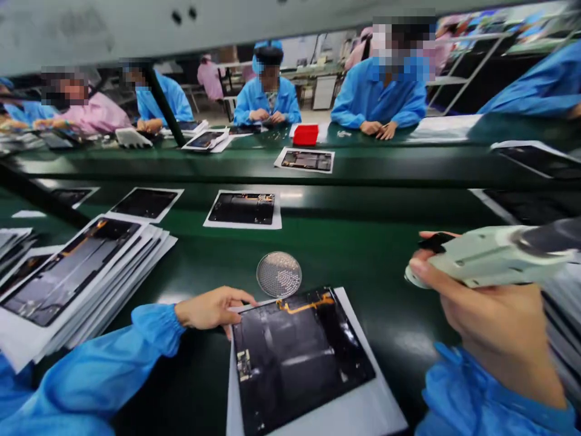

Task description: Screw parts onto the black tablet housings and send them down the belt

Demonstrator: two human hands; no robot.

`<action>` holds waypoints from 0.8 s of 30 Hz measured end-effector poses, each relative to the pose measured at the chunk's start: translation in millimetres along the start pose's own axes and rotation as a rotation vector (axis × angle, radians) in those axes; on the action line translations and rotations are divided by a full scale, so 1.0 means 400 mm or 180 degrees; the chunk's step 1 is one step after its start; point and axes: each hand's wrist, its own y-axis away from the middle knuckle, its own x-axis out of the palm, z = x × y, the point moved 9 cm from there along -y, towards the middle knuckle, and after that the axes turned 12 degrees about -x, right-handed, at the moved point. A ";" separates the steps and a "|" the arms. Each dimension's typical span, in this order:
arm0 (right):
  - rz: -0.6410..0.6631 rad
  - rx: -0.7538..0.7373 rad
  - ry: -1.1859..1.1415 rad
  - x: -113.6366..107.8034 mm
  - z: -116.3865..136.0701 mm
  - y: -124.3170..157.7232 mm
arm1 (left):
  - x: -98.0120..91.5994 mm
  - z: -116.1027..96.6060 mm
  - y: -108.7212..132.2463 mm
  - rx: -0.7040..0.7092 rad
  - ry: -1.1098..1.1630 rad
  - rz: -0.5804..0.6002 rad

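Note:
A black tablet screen panel (299, 351) with an orange flex strip along its top lies on a white sheet (381, 406) in front of me. My left hand (215, 310) is closed at its upper left corner, thumb and fingers about the edge of panel and sheet. In my right hand (494, 315) is a pale green handheld tool (485, 257) with a black trigger-like part and a thick dark end. It is held above the bench, right of the panel, touching neither. Just beyond the panel lies a round, dimpled metallic dish (278, 274).
To the left is a tall stack of panels (72, 266) interleaved with white sheets. Other panels (242, 208) lie along the green bench (345, 248). Across from me sit several co-workers in blue, near a red bin (305, 134). A grey beam (254, 27) crosses overhead.

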 end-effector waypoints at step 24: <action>0.1556 0.0298 -0.1567 0.447 -0.029 0.202 | 0.172 -0.123 -0.032 0.2134 -0.3815 -0.2625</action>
